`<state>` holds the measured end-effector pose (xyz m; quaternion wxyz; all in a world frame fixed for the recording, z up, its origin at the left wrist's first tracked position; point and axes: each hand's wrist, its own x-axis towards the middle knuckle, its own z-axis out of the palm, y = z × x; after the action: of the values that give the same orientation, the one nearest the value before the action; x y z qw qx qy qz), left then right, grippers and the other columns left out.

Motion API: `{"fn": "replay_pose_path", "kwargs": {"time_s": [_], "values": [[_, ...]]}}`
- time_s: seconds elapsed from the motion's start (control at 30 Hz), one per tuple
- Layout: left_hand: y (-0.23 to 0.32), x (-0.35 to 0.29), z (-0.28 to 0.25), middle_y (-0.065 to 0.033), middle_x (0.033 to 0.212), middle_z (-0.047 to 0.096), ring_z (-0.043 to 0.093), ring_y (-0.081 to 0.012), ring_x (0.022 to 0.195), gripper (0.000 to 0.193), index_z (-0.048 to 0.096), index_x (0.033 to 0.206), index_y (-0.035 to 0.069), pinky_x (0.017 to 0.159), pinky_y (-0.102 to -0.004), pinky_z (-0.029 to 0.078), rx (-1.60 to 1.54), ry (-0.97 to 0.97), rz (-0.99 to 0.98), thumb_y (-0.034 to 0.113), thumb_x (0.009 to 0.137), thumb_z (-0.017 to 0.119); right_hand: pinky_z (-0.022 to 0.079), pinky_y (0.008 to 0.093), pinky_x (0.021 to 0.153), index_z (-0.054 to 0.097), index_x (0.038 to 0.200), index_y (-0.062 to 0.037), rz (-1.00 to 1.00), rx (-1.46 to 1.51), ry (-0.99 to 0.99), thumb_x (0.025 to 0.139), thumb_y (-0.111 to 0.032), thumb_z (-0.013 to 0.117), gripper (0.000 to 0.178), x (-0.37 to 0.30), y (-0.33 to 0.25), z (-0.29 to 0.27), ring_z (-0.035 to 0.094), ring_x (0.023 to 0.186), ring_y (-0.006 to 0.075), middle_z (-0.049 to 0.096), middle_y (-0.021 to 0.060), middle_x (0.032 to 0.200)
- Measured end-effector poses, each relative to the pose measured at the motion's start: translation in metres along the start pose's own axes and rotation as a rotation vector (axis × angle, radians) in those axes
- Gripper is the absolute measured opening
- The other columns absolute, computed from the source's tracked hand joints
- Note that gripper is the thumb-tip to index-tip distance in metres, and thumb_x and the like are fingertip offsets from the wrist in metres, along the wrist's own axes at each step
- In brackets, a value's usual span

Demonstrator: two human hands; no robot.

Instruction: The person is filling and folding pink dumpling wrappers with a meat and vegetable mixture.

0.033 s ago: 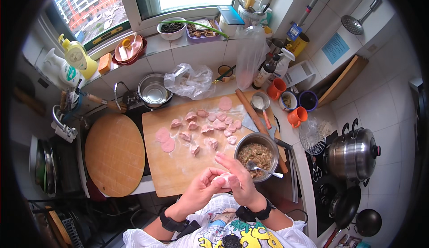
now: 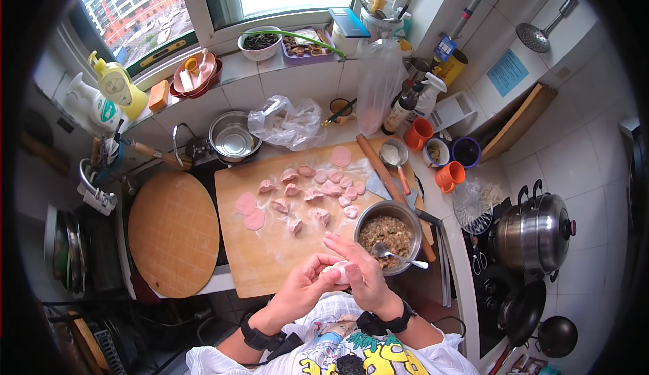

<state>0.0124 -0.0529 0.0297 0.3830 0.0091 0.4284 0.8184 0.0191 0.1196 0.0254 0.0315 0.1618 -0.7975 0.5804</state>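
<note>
Just past the near edge of the wooden board (image 2: 270,267), both hands close round a pale pink dumpling (image 2: 338,273). My left hand (image 2: 304,288) grips it from the left, thumb and fingers pressed to the dough. My right hand (image 2: 366,282) pinches it from the other side, its upper fingers stretched forward. Fingers partly cover the dumpling. Beside the right hand stands a metal bowl (image 2: 414,229) of minced filling (image 2: 385,234), with a spoon (image 2: 399,258) resting in it. Shaped dumplings (image 2: 320,218), small dough pieces (image 2: 331,189) and flat pink wrappers (image 2: 253,220) lie on the floured board.
A rolling pin (image 2: 380,161) and a cleaver (image 2: 395,191) lie at the board's right side. On the left is a round wooden board (image 2: 174,233). Orange cups (image 2: 449,176) and a steel pot (image 2: 534,231) stand at the right; a plastic bag (image 2: 287,123) lies behind the board.
</note>
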Motion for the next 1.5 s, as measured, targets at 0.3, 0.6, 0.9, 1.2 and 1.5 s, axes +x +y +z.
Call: {"fn": "replay_pose_path", "kwargs": {"time_s": [0.3, 0.6, 0.9, 1.2, 1.5], "values": [[0.002, -0.010, -0.005, -0.0121, 0.118, 0.055, 0.058, -0.0161, 0.109, 0.025, 0.042, 0.123, -0.002, 0.096, -0.0305, 0.051, 0.008, 0.055, 0.069, 0.011, 0.102, 0.045, 0.043, 0.0391, 0.100, 0.055, 0.126, 0.0046, 0.030, 0.119, -0.002, 0.103, -0.035, 0.034, 0.050, -0.004, -0.003, 0.006, 0.056, 0.118, 0.0367, 0.056, 0.0249, 0.127], [-0.009, -0.012, -0.017, -0.0104, 0.117, 0.052, 0.055, -0.0146, 0.106, 0.021, 0.059, 0.111, 0.000, 0.093, -0.0274, 0.047, 0.525, 0.233, 0.410, 0.010, 0.092, 0.064, 0.050, 0.0322, 0.086, 0.054, 0.127, 0.0052, 0.329, 0.474, 0.023, 0.105, -0.035, 0.029, 0.052, -0.013, -0.008, 0.022, 0.063, 0.098, 0.0205, 0.063, 0.0140, 0.114], [-0.013, 0.003, -0.023, -0.0117, 0.130, 0.054, 0.052, -0.0174, 0.118, 0.038, 0.046, 0.132, -0.001, 0.102, -0.0306, 0.040, 0.215, -0.007, 0.202, 0.017, 0.099, 0.048, 0.049, 0.0335, 0.085, 0.056, 0.120, -0.0015, 0.812, 1.171, -0.091, 0.104, -0.032, 0.029, 0.044, -0.018, 0.007, 0.039, 0.061, 0.099, 0.0173, 0.063, 0.0084, 0.114], [-0.024, 0.000, -0.020, -0.0124, 0.116, 0.062, 0.057, -0.0194, 0.110, 0.028, 0.059, 0.116, -0.003, 0.098, -0.0318, 0.043, 0.219, 0.020, 0.265, 0.011, 0.098, 0.042, 0.050, 0.0289, 0.082, 0.056, 0.113, -0.0016, 0.757, 1.137, 0.038, 0.102, -0.025, 0.036, 0.033, -0.030, 0.002, 0.047, 0.061, 0.097, 0.0148, 0.062, 0.0077, 0.106], [-0.018, 0.003, -0.017, -0.0183, 0.108, 0.063, 0.061, -0.0255, 0.101, 0.030, 0.064, 0.104, -0.005, 0.092, -0.0338, 0.045, 0.530, 0.007, 0.559, 0.003, 0.089, 0.039, 0.047, 0.0259, 0.081, 0.054, 0.112, 0.0012, 0.621, 0.934, 0.106, 0.101, -0.022, 0.038, 0.030, -0.029, -0.011, 0.052, 0.058, 0.096, 0.0112, 0.059, 0.0056, 0.103]]}}
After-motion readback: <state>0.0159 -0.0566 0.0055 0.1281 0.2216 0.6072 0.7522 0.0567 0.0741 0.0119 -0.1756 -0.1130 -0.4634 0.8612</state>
